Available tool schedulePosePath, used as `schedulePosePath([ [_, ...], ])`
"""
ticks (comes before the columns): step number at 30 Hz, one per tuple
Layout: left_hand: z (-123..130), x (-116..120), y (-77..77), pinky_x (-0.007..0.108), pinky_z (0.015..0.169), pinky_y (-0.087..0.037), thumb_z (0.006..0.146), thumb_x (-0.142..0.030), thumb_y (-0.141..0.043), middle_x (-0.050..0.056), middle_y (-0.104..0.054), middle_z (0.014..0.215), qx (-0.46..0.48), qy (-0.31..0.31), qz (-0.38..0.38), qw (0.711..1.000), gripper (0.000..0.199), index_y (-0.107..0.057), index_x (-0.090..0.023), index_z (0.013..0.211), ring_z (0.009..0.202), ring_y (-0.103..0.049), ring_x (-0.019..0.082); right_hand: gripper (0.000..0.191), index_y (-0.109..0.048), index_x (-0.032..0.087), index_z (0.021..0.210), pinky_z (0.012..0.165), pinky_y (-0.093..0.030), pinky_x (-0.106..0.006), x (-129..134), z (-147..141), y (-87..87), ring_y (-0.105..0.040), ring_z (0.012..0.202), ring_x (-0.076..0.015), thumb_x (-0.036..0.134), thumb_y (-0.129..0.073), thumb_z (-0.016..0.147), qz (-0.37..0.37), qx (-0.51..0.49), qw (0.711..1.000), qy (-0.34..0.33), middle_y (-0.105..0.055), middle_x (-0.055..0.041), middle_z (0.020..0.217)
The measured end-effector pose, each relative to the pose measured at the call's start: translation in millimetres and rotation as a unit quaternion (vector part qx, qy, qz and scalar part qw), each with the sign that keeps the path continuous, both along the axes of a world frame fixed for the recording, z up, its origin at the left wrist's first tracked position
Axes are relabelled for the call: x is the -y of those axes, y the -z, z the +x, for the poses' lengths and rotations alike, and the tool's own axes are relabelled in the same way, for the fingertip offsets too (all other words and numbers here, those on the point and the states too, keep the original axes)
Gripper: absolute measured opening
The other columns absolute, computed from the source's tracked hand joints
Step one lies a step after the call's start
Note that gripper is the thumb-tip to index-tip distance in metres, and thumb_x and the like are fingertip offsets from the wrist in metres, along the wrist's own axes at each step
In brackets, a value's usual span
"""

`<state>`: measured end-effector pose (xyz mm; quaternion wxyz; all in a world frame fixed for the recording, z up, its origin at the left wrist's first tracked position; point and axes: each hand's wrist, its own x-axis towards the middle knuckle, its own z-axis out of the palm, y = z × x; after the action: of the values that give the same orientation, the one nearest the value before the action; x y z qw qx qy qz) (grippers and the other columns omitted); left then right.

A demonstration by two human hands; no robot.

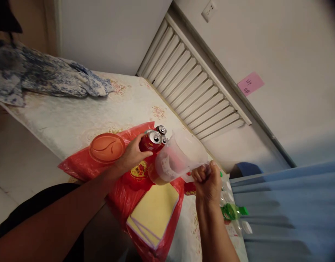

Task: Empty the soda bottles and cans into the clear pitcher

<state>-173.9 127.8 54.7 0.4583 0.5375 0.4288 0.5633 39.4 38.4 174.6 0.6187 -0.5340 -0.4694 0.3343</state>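
My left hand (pixel 133 154) is wrapped round a red drink can (pixel 150 141), whose opened top faces up. Right behind it stand more cans, among them a dark-topped can (pixel 161 130). My right hand (pixel 207 180) grips the handle of a translucent plastic pitcher (pixel 174 158), which is tilted and has some yellowish liquid low inside. A red plastic bag (pixel 119 198) with a yellow emblem lies spread beneath. On the bag, an orange lid (pixel 107 147) rests left of my left hand, and a folded yellow cloth (pixel 156 211) lies nearer to me.
A patterned tablecloth (pixel 74 116) covers the table. Several clear bottles, one a green-labelled bottle (pixel 232 211), stand at the right edge by a blue curtain (pixel 287 214). A blue-and-white cloth (pixel 52 72) lies at the far left. Behind the table is a white radiator (pixel 194 80).
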Motion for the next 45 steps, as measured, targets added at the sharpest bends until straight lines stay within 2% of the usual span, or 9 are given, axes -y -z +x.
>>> schedulePosePath([
  [6,-4.8,-1.1,-1.9,0.045,0.111,-0.045,0.065,-0.021,-0.076,0.011,-0.065,0.134,0.020,-0.087,0.009,0.996,0.068,-0.054,-0.019,0.130,0.126,-0.060,0.029,0.053,-0.027,0.024,0.056,0.041,-0.018,-0.025,-8.5,-21.5,33.9,-0.014,0.039,-0.0063,0.056,-0.058,0.084,-0.005,-0.065,0.998,-0.002,-0.021,0.0116,0.043],
  [11,-8.8,0.4,-3.7,0.043,0.106,-0.049,0.067,-0.023,-0.078,0.007,-0.067,0.127,0.002,-0.161,-0.018,0.987,0.064,-0.056,-0.022,0.126,0.120,-0.063,0.029,0.054,-0.022,0.024,0.058,0.043,-0.018,-0.025,-13.1,-32.9,62.4,-0.014,0.039,-0.0070,0.056,-0.056,0.086,0.002,-0.061,0.998,-0.008,-0.020,0.0119,0.045],
  [17,-11.5,2.2,-1.4,0.044,0.105,-0.049,0.067,-0.025,-0.079,0.007,-0.067,0.124,-0.010,-0.190,-0.019,0.982,0.062,-0.055,-0.023,0.124,0.119,-0.063,0.029,0.054,-0.020,0.024,0.057,0.045,-0.023,-0.026,-9.6,-39.9,83.5,-0.015,0.041,-0.0080,0.054,-0.049,0.090,0.003,-0.069,0.998,0.012,-0.019,0.0107,0.045],
  [24,-17.9,15.5,0.0,0.043,0.106,-0.049,0.068,-0.026,-0.078,0.009,-0.067,0.126,-0.018,-0.189,-0.017,0.982,0.062,-0.055,-0.021,0.126,0.119,-0.063,0.030,0.050,-0.028,0.025,0.056,0.047,-0.027,-0.026,-7.0,-33.0,94.2,-0.022,0.041,-0.0092,0.055,-0.047,0.091,0.009,-0.077,0.997,-0.010,-0.026,0.0093,0.045],
  [30,-22.2,31.6,10.3,0.045,0.109,-0.047,0.069,-0.029,-0.077,0.011,-0.065,0.130,-0.017,-0.180,-0.001,0.984,0.065,-0.054,-0.020,0.129,0.122,-0.061,0.030,0.049,-0.029,0.025,0.057,0.050,-0.031,-0.026,-6.7,-30.2,98.7,-0.026,0.044,-0.0101,0.053,-0.044,0.094,0.014,-0.062,0.998,0.003,-0.028,0.0092,0.048],
  [35,-25.2,51.6,18.8,0.048,0.110,-0.047,0.071,-0.032,-0.077,0.011,-0.064,0.129,-0.050,-0.206,-0.020,0.977,0.061,-0.055,-0.020,0.127,0.124,-0.060,0.032,0.048,-0.038,0.024,0.057,0.052,-0.033,-0.026,-7.8,-27.3,103.1,-0.033,0.046,-0.0107,0.053,-0.045,0.094,0.024,-0.071,0.997,-0.016,-0.035,0.0079,0.050],
  [39,-23.6,74.8,22.6,0.049,0.111,-0.046,0.070,-0.031,-0.078,0.011,-0.063,0.134,-0.056,-0.233,-0.023,0.971,0.065,-0.054,-0.021,0.130,0.126,-0.059,0.031,0.051,-0.044,0.023,0.058,0.056,-0.037,-0.027,-6.1,-24.2,103.0,-0.043,0.051,-0.0122,0.057,-0.040,0.096,0.007,-0.007,1.000,-0.007,-0.044,0.0051,0.053],
  [41,-20.6,89.2,23.5,0.050,0.111,-0.046,0.068,-0.033,-0.079,0.012,-0.063,0.135,-0.056,-0.230,-0.018,0.971,0.070,-0.053,-0.020,0.133,0.127,-0.059,0.032,0.049,-0.054,0.020,0.066,0.061,-0.042,-0.027,-1.0,-19.1,100.8,-0.051,0.059,-0.0136,0.058,-0.042,0.095,0.008,0.024,1.000,0.015,-0.056,0.0020,0.062],
  [45,-9.1,121.3,22.9,0.050,0.110,-0.047,0.068,-0.036,-0.080,0.012,-0.065,0.131,-0.054,-0.187,-0.022,0.981,0.070,-0.054,-0.020,0.131,0.124,-0.061,0.032,0.044,-0.067,0.017,0.108,0.083,-0.051,-0.032,23.9,0.4,98.2,-0.066,0.092,-0.0198,0.055,-0.059,0.087,0.007,0.013,0.994,0.108,-0.071,-0.0061,0.101],
])
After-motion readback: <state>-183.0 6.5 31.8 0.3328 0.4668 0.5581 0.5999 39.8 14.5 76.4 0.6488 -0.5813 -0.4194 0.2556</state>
